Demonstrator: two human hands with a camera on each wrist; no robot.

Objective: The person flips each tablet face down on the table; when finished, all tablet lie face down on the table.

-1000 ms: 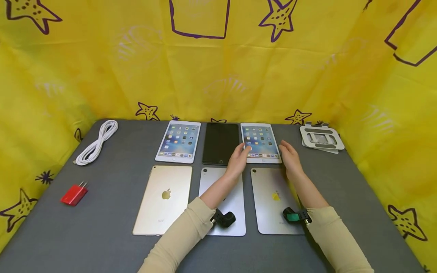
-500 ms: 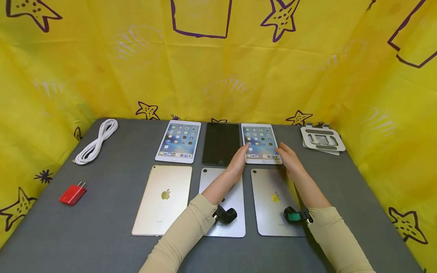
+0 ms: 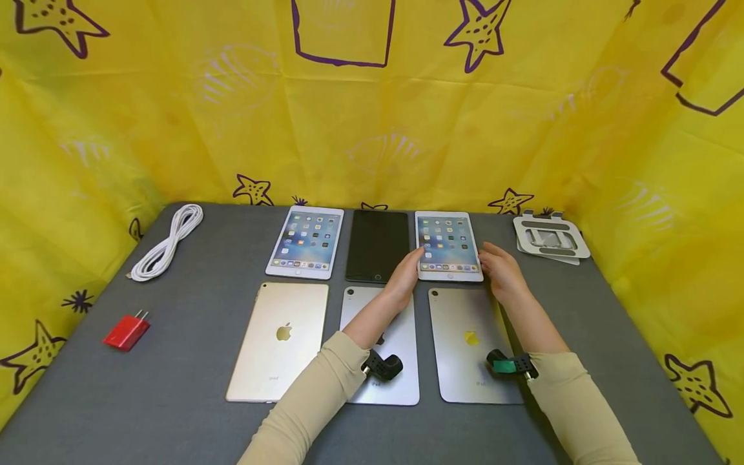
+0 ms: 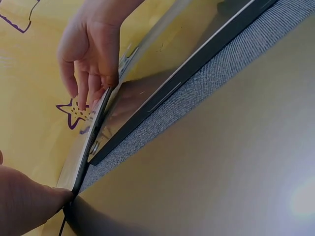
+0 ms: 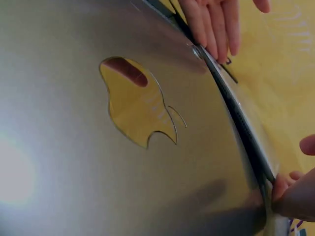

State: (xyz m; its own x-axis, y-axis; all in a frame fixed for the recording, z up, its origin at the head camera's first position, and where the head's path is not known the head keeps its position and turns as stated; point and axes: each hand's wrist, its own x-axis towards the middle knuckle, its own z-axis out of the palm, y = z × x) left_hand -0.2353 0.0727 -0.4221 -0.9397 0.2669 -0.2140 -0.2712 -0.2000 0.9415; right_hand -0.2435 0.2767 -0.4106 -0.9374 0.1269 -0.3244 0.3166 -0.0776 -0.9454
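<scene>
White tablet (image 3: 447,247) between left hand (image 3: 405,278) and right hand (image 3: 504,274), relaxed fingers touching its sides, five other tablets (image 3: 378,245), one cable (image 3: 165,249), one charger (image 3: 125,333), one stand (image 3: 547,225)

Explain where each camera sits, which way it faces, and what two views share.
Head: worn on the head, facing forward and down at a white-framed rectangular tablet on a grey fabric-covered table, yellow printed curtain behind; left hand, right hand and beige sleeves show.
Left wrist: on that wrist, looking low across a smooth silver tablet back; part of its own hand lower left, right hand above.
Right wrist: on that wrist, looking across another silver back with a mirror-like apple logo; own hand lower right, left fingers above.
Shared: both wrist views show both hands and curtain.
</scene>
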